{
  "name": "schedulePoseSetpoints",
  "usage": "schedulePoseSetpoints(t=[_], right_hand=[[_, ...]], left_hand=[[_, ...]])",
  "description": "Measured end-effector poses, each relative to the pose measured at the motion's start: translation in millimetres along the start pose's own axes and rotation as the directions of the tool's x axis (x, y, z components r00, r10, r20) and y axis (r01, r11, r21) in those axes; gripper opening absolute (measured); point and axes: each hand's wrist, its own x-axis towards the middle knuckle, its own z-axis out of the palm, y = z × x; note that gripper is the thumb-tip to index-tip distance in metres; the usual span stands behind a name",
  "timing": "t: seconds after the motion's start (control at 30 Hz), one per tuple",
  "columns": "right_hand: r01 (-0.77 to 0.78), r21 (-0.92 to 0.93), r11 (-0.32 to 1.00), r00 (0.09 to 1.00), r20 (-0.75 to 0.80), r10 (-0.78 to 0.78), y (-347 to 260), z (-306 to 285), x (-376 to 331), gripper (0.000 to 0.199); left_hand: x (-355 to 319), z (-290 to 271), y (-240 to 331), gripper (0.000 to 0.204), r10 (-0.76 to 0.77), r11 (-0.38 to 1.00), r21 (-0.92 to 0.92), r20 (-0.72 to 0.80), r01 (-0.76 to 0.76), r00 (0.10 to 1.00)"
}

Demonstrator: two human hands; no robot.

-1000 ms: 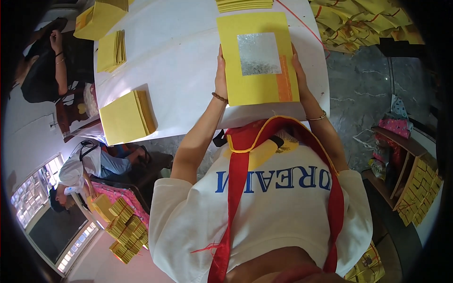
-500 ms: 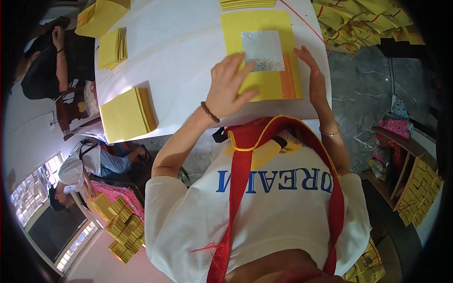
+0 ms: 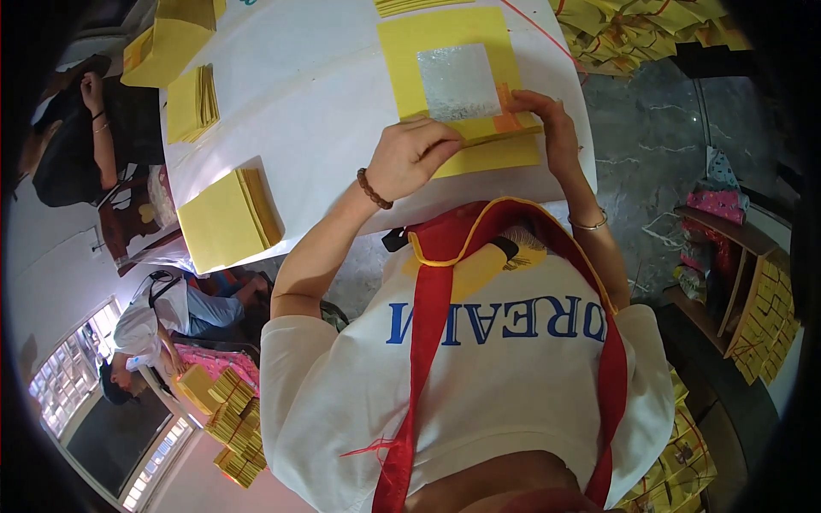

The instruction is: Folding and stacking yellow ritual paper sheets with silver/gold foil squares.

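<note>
Left hand (image 3: 410, 158) and right hand (image 3: 547, 124) pinch the yellow paper (image 3: 457, 85) fold with narrow fingers; uneven pressure could skew the crease or crumple its foil square (image 3: 457, 81).

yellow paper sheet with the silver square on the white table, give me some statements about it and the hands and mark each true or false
1. Both hands touch the yellow sheet. True: the left hand and the right hand are on its folded near edge.
2. The silver foil square sits on the sheet. True.
3. The left wrist is bare. False: it wears a brown bead bracelet.
4. The sheet lies on a dark wooden table. False: the table is white.
5. Other yellow paper stacks lie to the person's left on the table. True.
6. The right hand holds scissors. False: its fingers press only the paper.
</note>
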Motion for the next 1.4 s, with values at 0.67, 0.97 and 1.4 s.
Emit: schedulePoseSetpoints(t=[0.67, 0.97, 1.4], right_hand=[[-0.027, 0.102, 0.994, 0.985, -0.165, 0.044, 2.4, 11.3, -1.1, 0.049], [0.004, -0.064, 0.998, 1.0, -0.031, -0.006, -2.1, 7.7, -0.9, 0.026], [0.102, -0.098, 0.99, 0.995, 0.022, -0.101, -22.9, -0.3, 11.0, 0.033]], left_hand=[[6.4, -2.1, -16.7, 0.016, -0.362, 0.877, -0.291, 0.125, 0.383, 0.924], [12.0, -14.1, -8.0, 0.019, -0.323, 0.885, -0.289, 0.186, 0.366, 0.928], [-9.6, -25.6, -38.0, 0.033, 0.192, 0.924, 0.347, -0.057, -0.16, 0.98]])
